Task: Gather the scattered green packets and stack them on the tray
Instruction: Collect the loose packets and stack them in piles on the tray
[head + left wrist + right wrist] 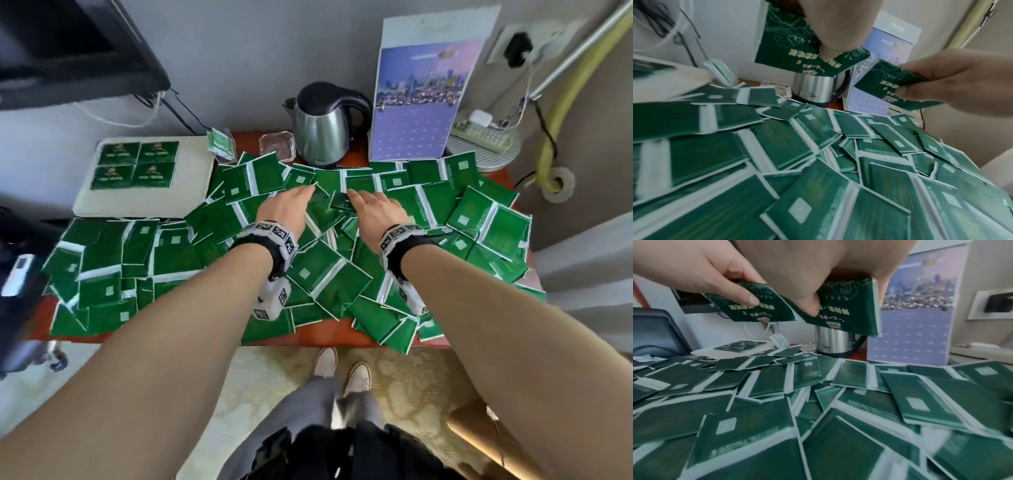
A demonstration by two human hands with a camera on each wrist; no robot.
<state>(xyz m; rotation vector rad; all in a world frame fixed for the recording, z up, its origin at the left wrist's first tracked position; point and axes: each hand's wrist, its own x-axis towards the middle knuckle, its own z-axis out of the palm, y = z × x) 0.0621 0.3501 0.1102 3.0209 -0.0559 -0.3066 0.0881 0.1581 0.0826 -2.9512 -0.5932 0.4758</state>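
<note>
Green packets (325, 270) lie scattered in overlapping layers across the red table, most with the plain side up. A white tray (191, 185) at the back left carries a square of packets (135, 164), printed side up. Both hands hover over the middle of the pile. My left hand (310, 190) pinches one packet (797, 45) between thumb and fingers, lifted off the heap. Close beside it, my right hand (352, 195) pinches another packet (849, 308), also raised. The two held packets nearly touch at their edges.
A steel kettle (322, 133) and a standing calendar (421, 102) line the back of the table, with a glass ashtray (277, 145) and a small upright bundle of pale packets (222, 144) beside the tray. A power strip (483, 133) sits at the back right.
</note>
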